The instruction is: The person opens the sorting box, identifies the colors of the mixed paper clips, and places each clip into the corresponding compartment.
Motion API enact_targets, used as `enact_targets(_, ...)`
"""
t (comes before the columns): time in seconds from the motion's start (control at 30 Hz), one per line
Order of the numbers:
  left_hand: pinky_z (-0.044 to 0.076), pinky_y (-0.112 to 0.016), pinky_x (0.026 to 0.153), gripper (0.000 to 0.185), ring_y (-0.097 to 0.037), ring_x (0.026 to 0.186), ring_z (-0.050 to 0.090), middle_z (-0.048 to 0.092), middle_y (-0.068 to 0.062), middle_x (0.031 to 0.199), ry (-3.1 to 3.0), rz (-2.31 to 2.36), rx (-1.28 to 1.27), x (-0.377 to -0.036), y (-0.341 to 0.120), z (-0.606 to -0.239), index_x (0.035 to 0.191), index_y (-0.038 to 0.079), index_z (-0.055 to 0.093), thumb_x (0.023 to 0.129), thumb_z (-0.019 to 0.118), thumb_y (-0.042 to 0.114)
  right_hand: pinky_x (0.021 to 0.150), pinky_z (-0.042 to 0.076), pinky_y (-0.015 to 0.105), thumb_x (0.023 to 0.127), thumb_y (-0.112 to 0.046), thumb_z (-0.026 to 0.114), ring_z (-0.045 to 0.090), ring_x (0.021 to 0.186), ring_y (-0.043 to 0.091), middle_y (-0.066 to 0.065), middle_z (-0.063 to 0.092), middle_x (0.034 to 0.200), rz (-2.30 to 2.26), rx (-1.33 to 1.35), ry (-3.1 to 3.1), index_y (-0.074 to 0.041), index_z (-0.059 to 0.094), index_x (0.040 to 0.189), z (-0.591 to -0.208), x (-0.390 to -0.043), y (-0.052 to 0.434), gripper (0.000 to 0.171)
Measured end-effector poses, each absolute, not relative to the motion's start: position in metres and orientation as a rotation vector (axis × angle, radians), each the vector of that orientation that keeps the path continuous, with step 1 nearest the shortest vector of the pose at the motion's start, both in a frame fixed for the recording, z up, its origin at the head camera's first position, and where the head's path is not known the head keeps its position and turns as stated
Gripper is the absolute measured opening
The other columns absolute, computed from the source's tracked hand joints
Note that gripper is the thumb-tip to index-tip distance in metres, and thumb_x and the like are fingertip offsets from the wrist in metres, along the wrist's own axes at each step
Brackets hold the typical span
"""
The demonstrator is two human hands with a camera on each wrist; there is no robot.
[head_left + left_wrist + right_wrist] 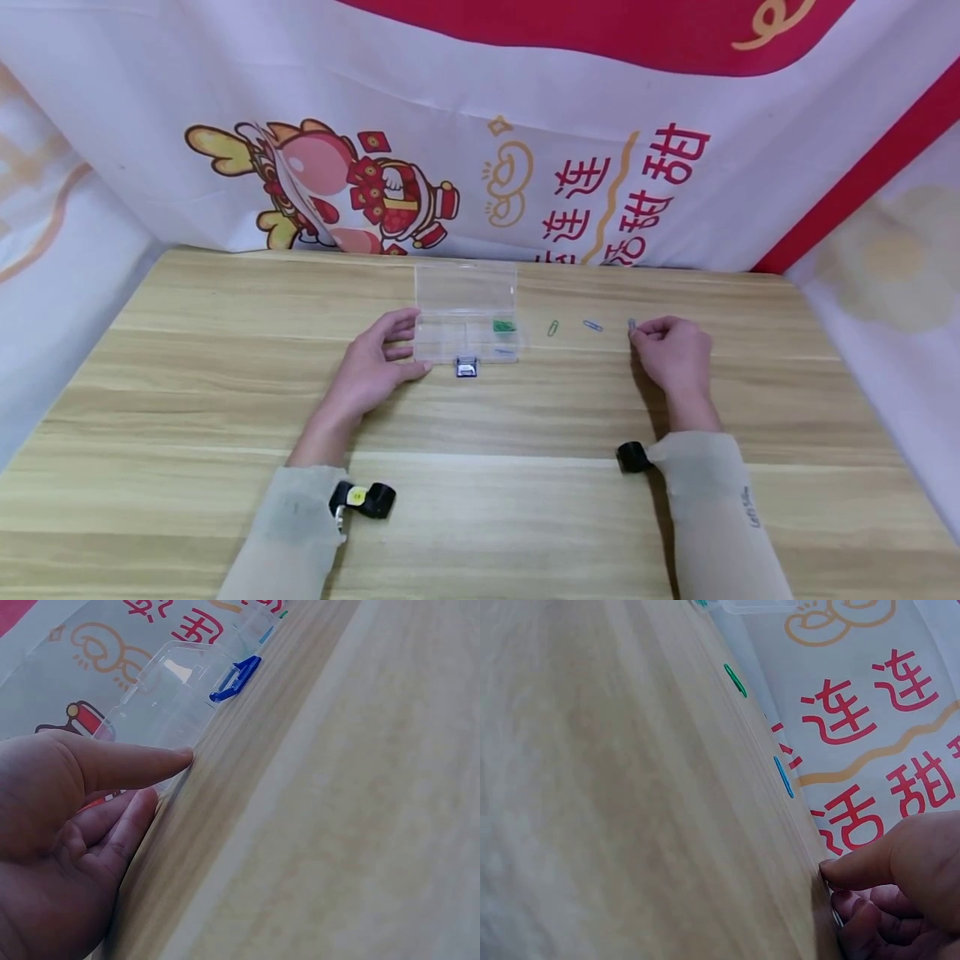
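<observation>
A clear plastic compartment box (441,335) lies on the table with its lid (465,287) raised at the back. Around its left end, my left hand (375,362) holds it, thumb at the front edge and fingers at the side. A blue latch (238,678) shows on the box front. Green clips (504,327) and a blue one (504,352) lie in the right-hand compartments. Well to the right, my right hand (675,350) pinches a pale paper clip (632,322) at the tabletop; fingers partly hide it in the right wrist view.
Between box and right hand, a green paper clip (552,328) and a blue paper clip (592,326) lie apart in a row. A printed cloth (465,67) hangs along the back edge of the wooden table (495,517).
</observation>
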State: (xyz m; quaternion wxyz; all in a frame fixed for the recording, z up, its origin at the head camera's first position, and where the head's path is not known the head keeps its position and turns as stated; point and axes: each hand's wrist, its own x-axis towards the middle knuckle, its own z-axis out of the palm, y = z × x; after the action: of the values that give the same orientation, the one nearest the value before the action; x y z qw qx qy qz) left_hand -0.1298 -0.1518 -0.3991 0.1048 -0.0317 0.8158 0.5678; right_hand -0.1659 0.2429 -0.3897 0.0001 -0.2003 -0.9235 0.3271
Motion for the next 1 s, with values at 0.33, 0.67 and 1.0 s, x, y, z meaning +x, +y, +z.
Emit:
enact_targets(0.33,0.053,-0.048,0.121,0.077,-0.036,0.14,0.06,0.054,-0.016,0.158,2.41,1.677,-0.089,-0.13,-0.151,-0.399,0.162,0.02,0.047,0.095,0.081,0.005,0.075,0.049,0.028,0.103,-0.026,0.067,0.064,0.096,0.028,0.016,0.073,0.11,1.046,-0.623,-2.894,-0.003,0.077,0.117,-0.391,-0.167,0.243,0.029)
enact_targets(0.67,0.053,-0.048,0.12,0.076,-0.036,0.14,0.06,0.055,-0.015,0.158,2.419,1.663,-0.091,-0.131,-0.15,-0.399,0.162,0.02,0.047,0.095,0.081,0.006,0.08,0.047,0.032,0.107,-0.026,0.063,0.057,0.104,0.03,0.015,0.064,0.116,1.162,-0.552,-2.895,-0.005,0.069,0.121,-0.387,-0.167,0.241,0.026)
enact_targets(1.0,0.053,-0.048,0.12,0.076,-0.035,0.14,0.061,0.055,-0.015,0.157,2.416,1.669,-0.095,-0.131,-0.151,-0.4,0.162,0.02,0.048,0.095,0.08,0.004,0.077,0.058,0.028,0.11,-0.028,0.06,0.059,0.103,0.024,0.009,0.063,0.121,1.433,-0.584,-2.824,-0.01,0.066,0.129,-0.374,-0.163,0.239,0.027)
